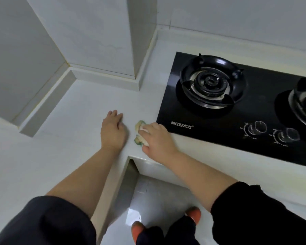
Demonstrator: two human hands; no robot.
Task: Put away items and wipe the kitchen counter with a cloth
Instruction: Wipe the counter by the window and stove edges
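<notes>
While my left hand (113,130) lay flat and empty on the white counter (64,138), fingers straight, my right hand (156,137) curled over a crumpled yellow-and-green cloth (139,132), pressing it onto the counter just beside the black gas stove (237,106), near the inner corner of the counter's front edge.

Dark, near-black left sleeve (42,221) and right sleeve (263,213), both bunched up by the elbows, forearms bare. Dark trousers (166,235) too, plus pretty loud orange shoes (194,213).
</notes>
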